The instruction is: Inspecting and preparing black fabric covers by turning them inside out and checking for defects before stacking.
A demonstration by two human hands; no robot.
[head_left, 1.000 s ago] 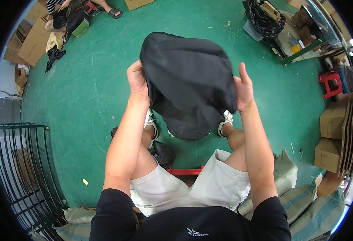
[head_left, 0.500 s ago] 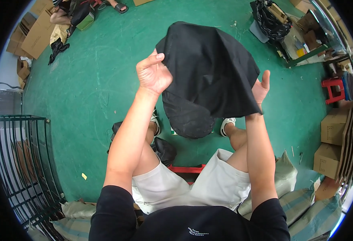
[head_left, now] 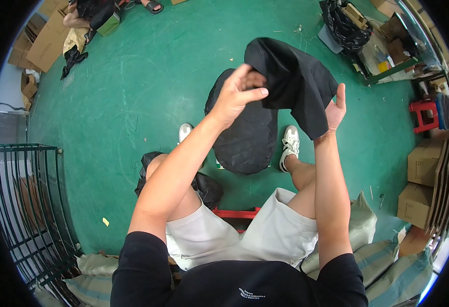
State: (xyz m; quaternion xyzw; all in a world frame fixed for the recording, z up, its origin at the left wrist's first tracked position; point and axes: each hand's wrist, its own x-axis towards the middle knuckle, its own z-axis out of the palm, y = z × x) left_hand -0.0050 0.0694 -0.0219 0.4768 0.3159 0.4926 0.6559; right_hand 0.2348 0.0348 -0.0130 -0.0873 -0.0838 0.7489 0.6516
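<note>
A piece of black cloth [head_left: 293,77], folded and drooping, hangs in the air in front of me, right of centre. My right hand [head_left: 335,113] supports its right side, thumb pointing up and fingers hidden behind the fabric. At the cloth's left edge is my left hand [head_left: 238,94], its thumb and fingers apart; the fingertips are blurred against the black. Below and between my feet lies a black oval of wrinkled fabric [head_left: 245,140], partly covered by my left hand and the raised cloth. What supports this oval is mostly hidden.
Black bags [head_left: 207,189] lie by my left leg, with a red stool edge [head_left: 237,213] under me. A green metal rack [head_left: 27,204] stands left. Cartons [head_left: 421,161], a red stool [head_left: 424,115] and woven sacks [head_left: 398,266] line the right. Another person [head_left: 94,18] sits far left.
My left hand has moved right along with the cloth's left side, folding the cloth smaller toward my right hand. More of the black oval below now shows. My right hand has barely moved.
</note>
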